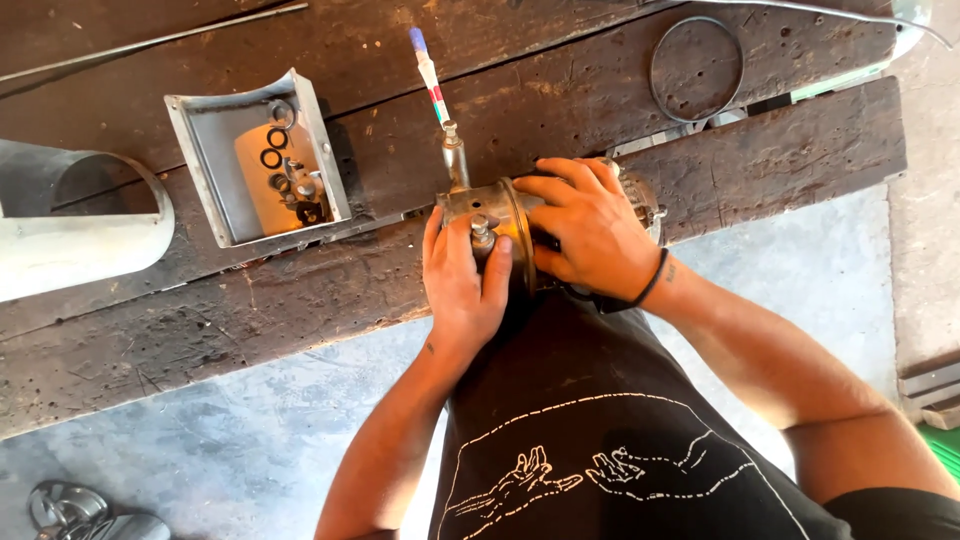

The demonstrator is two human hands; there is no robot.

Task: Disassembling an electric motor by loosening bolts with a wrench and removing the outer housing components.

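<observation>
Two hands worked on a brass-coloured cylindrical assembly (500, 215) that lay on its side at the near edge of the dark wooden tabletop (300, 290), just in front of the person's body. The left hand (462, 275) was closed over the near end, thumb and fingers around a small bolt-like fitting; the right hand (590, 225) was wrapped over the top of the housing, gripping it. The part looked metallic, rigid and fairly heavy, with a round body liable to roll, so the housing appeared the soundest place to grip rather than the thin upright stem (455, 150). A grey metal tray (215, 140) of washers sat well apart on the left, a black rubber ring (696, 70) beyond on the right. Open boards remained between them; the tabletop edge ran directly under the part.
</observation>
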